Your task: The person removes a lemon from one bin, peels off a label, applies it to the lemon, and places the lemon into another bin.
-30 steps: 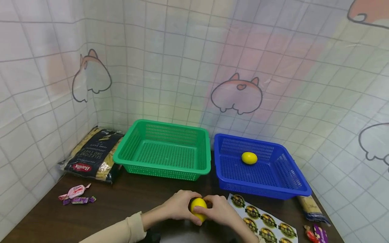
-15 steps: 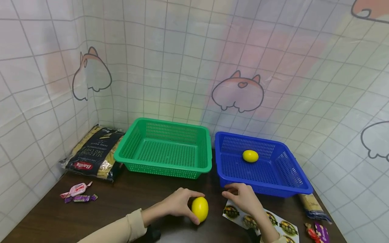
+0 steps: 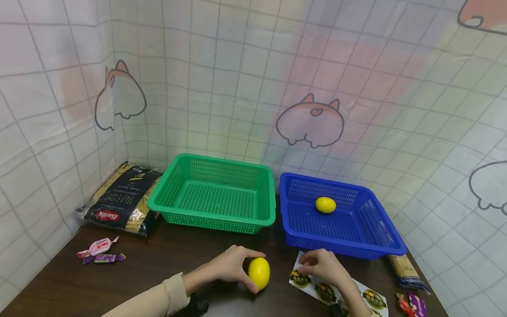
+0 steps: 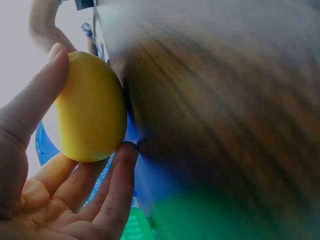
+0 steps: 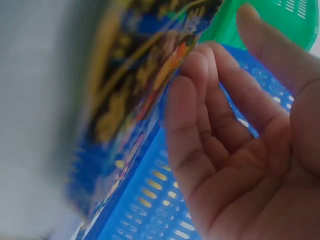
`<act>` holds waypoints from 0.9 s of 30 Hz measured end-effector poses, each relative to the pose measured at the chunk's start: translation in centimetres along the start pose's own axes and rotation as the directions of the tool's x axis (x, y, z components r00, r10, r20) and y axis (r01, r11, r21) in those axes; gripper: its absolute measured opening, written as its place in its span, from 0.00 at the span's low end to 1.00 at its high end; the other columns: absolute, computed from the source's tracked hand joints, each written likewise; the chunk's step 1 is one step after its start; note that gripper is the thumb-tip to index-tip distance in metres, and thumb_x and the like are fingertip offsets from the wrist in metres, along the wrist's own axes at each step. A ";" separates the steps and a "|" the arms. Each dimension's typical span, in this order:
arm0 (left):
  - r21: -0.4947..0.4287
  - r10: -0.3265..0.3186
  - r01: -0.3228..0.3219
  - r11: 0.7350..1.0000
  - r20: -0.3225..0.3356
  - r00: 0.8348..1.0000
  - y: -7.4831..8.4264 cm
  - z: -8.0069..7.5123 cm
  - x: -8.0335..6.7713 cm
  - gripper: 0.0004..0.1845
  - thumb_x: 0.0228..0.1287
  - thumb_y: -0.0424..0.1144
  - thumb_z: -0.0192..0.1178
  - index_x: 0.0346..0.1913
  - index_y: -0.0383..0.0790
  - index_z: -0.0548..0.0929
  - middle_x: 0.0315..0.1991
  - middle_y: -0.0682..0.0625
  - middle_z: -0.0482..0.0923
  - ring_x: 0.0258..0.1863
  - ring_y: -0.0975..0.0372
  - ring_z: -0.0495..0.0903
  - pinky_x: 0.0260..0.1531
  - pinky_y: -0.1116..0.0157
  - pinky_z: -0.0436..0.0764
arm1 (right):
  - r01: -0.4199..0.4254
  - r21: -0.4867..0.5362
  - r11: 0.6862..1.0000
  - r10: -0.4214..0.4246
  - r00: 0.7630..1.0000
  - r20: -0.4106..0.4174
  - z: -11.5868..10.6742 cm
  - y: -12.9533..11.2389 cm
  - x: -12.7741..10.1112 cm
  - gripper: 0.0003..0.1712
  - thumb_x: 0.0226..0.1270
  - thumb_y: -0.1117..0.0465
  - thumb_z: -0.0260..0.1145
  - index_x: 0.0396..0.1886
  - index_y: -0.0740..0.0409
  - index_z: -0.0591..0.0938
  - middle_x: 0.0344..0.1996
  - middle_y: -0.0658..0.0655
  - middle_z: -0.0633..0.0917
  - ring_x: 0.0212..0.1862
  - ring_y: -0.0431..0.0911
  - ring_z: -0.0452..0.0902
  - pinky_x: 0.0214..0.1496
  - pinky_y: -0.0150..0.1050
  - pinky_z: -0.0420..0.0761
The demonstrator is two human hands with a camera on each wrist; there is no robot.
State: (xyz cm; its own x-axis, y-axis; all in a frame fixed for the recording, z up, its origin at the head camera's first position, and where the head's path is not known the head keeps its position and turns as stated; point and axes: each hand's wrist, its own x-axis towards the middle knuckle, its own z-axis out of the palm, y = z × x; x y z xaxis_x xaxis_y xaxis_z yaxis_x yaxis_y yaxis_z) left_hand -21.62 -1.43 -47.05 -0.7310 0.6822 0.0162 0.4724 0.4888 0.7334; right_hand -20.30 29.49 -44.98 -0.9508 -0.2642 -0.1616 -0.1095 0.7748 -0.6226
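Observation:
My left hand (image 3: 233, 265) grips a yellow lemon (image 3: 259, 274) low at the table's front. The left wrist view has the thumb on one side of the lemon (image 4: 92, 107) and the fingers beneath the other, close by the dark tabletop. My right hand (image 3: 326, 267) lies over a white sheet of round black-and-gold stickers (image 3: 325, 292), fingers loosely bent and thumb apart from them. Seen from the right wrist, its fingertips (image 5: 182, 97) come right at the sticker sheet (image 5: 125, 100), which is blurred. Hand and forearm hide part of the sheet in the head view.
Behind the hands stand a green basket (image 3: 214, 222) and a blue basket (image 3: 340, 246), with another lemon (image 3: 325, 204) inside the blue one. A pasta bag (image 3: 123, 198) and wrapped candies (image 3: 99, 251) lie left; a small packet (image 3: 408, 273) and more candies (image 3: 412, 304) lie right.
My right hand has let go of the lemon and moved right to the sticker sheet, lately dropping slightly toward the front. My left hand has kept hold of the lemon in nearly the same spot.

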 end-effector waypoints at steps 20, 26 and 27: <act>0.002 -0.011 0.011 1.000 0.003 1.000 0.0 0.0 -0.1 0.42 0.41 0.52 0.80 0.65 0.50 0.79 0.63 0.52 0.81 0.52 0.70 0.77 0.51 0.69 0.79 | 0.079 -0.117 0.990 -0.075 0.996 0.041 0.8 -1.2 0.1 0.10 0.51 0.63 0.78 0.25 0.56 0.82 0.23 0.49 0.85 0.28 0.40 0.78 0.29 0.33 0.75; -0.003 -0.010 0.010 1.000 0.002 1.000 -0.2 0.1 -0.1 0.42 0.41 0.52 0.81 0.65 0.50 0.79 0.63 0.51 0.80 0.50 0.70 0.77 0.49 0.70 0.78 | 0.091 -0.147 0.985 -0.088 0.996 0.028 0.9 -1.3 0.0 0.11 0.53 0.63 0.77 0.24 0.54 0.80 0.22 0.47 0.84 0.26 0.38 0.75 0.28 0.32 0.73; -0.003 -0.012 0.012 1.000 0.002 1.000 -0.2 0.1 -0.1 0.42 0.42 0.52 0.80 0.65 0.50 0.79 0.63 0.51 0.80 0.51 0.69 0.77 0.50 0.70 0.78 | 0.093 -0.151 0.984 -0.091 0.996 0.024 0.9 -1.4 -0.1 0.11 0.53 0.63 0.77 0.24 0.54 0.80 0.22 0.47 0.84 0.26 0.38 0.74 0.27 0.32 0.72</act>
State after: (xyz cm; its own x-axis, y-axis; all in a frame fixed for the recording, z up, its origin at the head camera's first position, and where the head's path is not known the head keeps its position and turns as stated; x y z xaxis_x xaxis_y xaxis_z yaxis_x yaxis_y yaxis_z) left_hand -21.60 -1.58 -47.24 -0.7354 0.6776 0.0063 0.4624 0.4950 0.7357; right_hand -19.82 27.95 -44.80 -0.9297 -0.3472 -0.1229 -0.2403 0.8245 -0.5122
